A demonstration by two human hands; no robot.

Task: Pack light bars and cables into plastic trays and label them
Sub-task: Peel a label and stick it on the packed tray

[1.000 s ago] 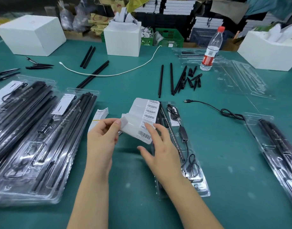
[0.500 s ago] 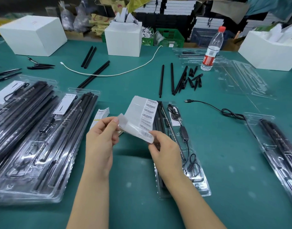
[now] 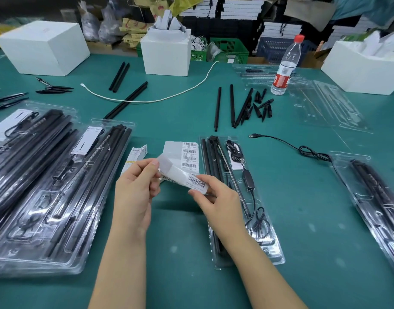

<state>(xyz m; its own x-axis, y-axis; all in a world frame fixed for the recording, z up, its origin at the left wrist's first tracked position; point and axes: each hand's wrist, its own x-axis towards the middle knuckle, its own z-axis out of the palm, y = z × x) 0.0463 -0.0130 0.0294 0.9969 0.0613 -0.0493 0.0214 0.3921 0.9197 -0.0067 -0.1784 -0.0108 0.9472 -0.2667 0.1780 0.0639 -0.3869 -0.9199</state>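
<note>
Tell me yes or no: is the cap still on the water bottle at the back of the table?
Yes, the water bottle stands upright on the green table with its red cap screwed on top.

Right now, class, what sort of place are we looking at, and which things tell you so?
Probably a small factory packing bench: filled plastic trays of light bars, a barcode label sheet held in both hands, and stacked boxes behind.

The print under the barcodes on the label sheet (image 3: 187, 157) is too small to read. The right hand (image 3: 218, 204) hides part of the centre tray (image 3: 271, 253). The right-hand tray (image 3: 378, 210) is cut off by the frame's edge.
</note>
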